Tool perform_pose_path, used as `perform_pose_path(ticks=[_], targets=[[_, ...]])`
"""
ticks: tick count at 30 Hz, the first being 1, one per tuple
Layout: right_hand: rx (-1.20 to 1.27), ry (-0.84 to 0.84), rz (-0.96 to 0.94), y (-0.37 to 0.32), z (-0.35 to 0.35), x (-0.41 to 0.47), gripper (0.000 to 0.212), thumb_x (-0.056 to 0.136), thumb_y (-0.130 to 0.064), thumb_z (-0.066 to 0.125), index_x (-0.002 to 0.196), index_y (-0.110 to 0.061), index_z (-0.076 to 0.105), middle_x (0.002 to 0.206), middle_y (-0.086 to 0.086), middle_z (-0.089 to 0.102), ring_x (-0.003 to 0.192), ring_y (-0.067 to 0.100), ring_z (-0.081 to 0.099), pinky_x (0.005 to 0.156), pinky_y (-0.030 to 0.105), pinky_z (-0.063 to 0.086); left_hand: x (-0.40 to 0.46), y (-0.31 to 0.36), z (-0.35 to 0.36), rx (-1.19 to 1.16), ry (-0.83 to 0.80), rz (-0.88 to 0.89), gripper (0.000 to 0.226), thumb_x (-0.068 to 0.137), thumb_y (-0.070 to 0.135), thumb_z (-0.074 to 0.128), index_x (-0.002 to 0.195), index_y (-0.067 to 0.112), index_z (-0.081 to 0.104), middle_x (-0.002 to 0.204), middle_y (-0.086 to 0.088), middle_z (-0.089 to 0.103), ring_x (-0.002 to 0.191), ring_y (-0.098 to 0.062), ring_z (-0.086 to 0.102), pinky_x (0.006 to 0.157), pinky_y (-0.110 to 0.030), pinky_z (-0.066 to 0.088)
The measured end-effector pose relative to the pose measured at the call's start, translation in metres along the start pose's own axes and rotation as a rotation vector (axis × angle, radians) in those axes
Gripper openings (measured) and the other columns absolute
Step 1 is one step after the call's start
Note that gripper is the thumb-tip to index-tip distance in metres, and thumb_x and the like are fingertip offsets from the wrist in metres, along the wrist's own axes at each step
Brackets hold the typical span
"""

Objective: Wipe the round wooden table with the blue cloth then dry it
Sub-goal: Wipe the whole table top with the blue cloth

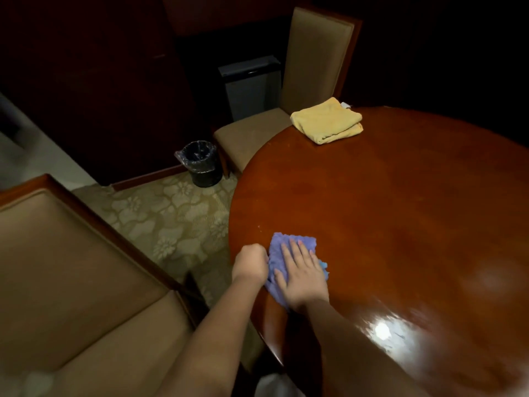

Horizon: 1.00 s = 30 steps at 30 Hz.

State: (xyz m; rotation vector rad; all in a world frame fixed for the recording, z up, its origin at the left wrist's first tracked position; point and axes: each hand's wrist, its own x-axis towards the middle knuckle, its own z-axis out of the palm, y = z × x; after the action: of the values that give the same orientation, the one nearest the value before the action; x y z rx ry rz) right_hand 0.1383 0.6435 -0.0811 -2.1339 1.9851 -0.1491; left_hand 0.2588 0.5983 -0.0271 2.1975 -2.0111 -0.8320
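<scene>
The round wooden table [400, 210] fills the right half of the head view, glossy and reddish brown. Near its left edge lies the blue cloth [282, 247], spread flat. My right hand [302, 272] presses flat on the cloth with straight fingers. My left hand [250, 263] is curled into a fist at the cloth's left edge and pinches that edge at the table's rim. A folded yellow towel [326, 121] rests on the far left part of the table.
A tan upholstered chair [312, 61] stands behind the table by the yellow towel. Another tan chair [71, 282] is at the near left. A black bin [200, 164] with a plastic liner sits on the patterned carpet. A lamp glare shows on the table's near side.
</scene>
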Motion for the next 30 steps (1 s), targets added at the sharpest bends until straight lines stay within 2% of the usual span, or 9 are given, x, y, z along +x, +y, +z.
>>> perform_pose_path(ticks=[4, 8, 9, 13, 17, 22, 25, 27, 30], targets=[[0.094, 0.013, 0.167, 0.004, -0.001, -0.029, 0.065, 0.090, -0.047, 0.029, 0.135, -0.006, 0.053, 0.140, 0.013, 0.051, 0.131, 0.028, 0.047, 0.109, 0.036, 0.017, -0.022, 0.021, 0.012, 0.044, 0.015, 0.043, 0.025, 0.087, 0.008, 0.050, 0.100, 0.009, 0.071, 0.106, -0.016, 0.068, 0.103, -0.033, 0.063, 0.084, -0.034, 0.050], [0.203, 0.007, 0.309, 0.002, -0.004, -0.023, 0.075, 0.099, -0.049, 0.007, 0.131, -0.003, 0.058, 0.133, 0.019, 0.056, 0.125, 0.034, 0.053, 0.110, 0.039, 0.015, -0.006, 0.030, 0.012, 0.035, -0.005, 0.051, 0.017, 0.084, 0.009, 0.055, 0.091, 0.013, 0.070, 0.102, -0.012, 0.068, 0.096, -0.030, 0.064, 0.078, -0.031, 0.051], [0.227, 0.018, 0.348, 0.001, -0.005, -0.018, 0.076, 0.099, -0.049, 0.007, 0.131, -0.002, 0.057, 0.133, 0.020, 0.055, 0.125, 0.035, 0.052, 0.111, 0.040, 0.014, 0.002, 0.032, 0.011, 0.034, -0.012, 0.063, 0.016, 0.084, 0.009, 0.057, 0.089, 0.014, 0.070, 0.101, -0.012, 0.069, 0.094, -0.029, 0.064, 0.077, -0.030, 0.050], [0.264, 0.116, 0.509, 0.007, -0.004, 0.021, 0.070, 0.084, -0.045, 0.035, 0.130, 0.003, 0.056, 0.131, 0.027, 0.055, 0.124, 0.040, 0.051, 0.107, 0.047, 0.023, 0.048, 0.054, 0.000, 0.062, -0.063, 0.138, 0.017, 0.084, 0.006, 0.056, 0.090, 0.013, 0.070, 0.103, -0.014, 0.068, 0.096, -0.030, 0.064, 0.078, -0.030, 0.050], [0.278, 0.155, 0.604, 0.016, -0.012, 0.081, 0.073, 0.081, -0.046, 0.035, 0.129, 0.005, 0.056, 0.131, 0.029, 0.054, 0.122, 0.042, 0.052, 0.104, 0.047, 0.023, 0.105, 0.074, -0.013, 0.086, -0.105, 0.200, 0.016, 0.084, 0.005, 0.056, 0.090, 0.010, 0.069, 0.102, -0.015, 0.067, 0.096, -0.032, 0.063, 0.078, -0.031, 0.049], [0.221, 0.191, 0.618, 0.025, -0.015, 0.164, 0.074, 0.081, -0.047, 0.034, 0.131, 0.004, 0.055, 0.133, 0.029, 0.052, 0.124, 0.042, 0.050, 0.105, 0.047, 0.022, 0.183, 0.087, -0.039, 0.078, -0.130, 0.242, 0.018, 0.082, 0.004, 0.052, 0.074, 0.017, 0.062, 0.090, -0.014, 0.067, 0.085, -0.032, 0.063, 0.063, -0.027, 0.042], [0.195, 0.182, 0.627, 0.027, -0.018, 0.220, 0.075, 0.081, -0.049, 0.033, 0.133, 0.001, 0.053, 0.136, 0.026, 0.050, 0.128, 0.039, 0.048, 0.107, 0.045, 0.020, 0.234, 0.092, -0.056, 0.048, -0.106, 0.246, 0.020, 0.080, 0.004, 0.052, 0.071, 0.019, 0.062, 0.087, -0.010, 0.069, 0.084, -0.029, 0.064, 0.067, -0.030, 0.049], [0.181, 0.173, 0.639, 0.027, -0.022, 0.255, 0.078, 0.082, -0.051, 0.026, 0.139, -0.003, 0.046, 0.143, 0.024, 0.044, 0.134, 0.037, 0.040, 0.110, 0.043, 0.013, 0.266, 0.094, -0.066, 0.011, -0.072, 0.241, 0.021, 0.079, 0.004, 0.051, 0.076, 0.015, 0.068, 0.090, -0.011, 0.069, 0.086, -0.029, 0.065, 0.073, -0.032, 0.052], [0.134, 0.144, 0.593, 0.031, -0.025, 0.300, 0.088, 0.079, -0.056, 0.004, 0.152, -0.009, 0.020, 0.157, 0.018, 0.019, 0.147, 0.031, 0.014, 0.114, 0.039, -0.005, 0.305, 0.096, -0.079, -0.035, -0.005, 0.252, 0.023, 0.081, 0.000, 0.049, 0.083, 0.007, 0.071, 0.094, -0.014, 0.070, 0.091, -0.030, 0.064, 0.079, -0.035, 0.052]])
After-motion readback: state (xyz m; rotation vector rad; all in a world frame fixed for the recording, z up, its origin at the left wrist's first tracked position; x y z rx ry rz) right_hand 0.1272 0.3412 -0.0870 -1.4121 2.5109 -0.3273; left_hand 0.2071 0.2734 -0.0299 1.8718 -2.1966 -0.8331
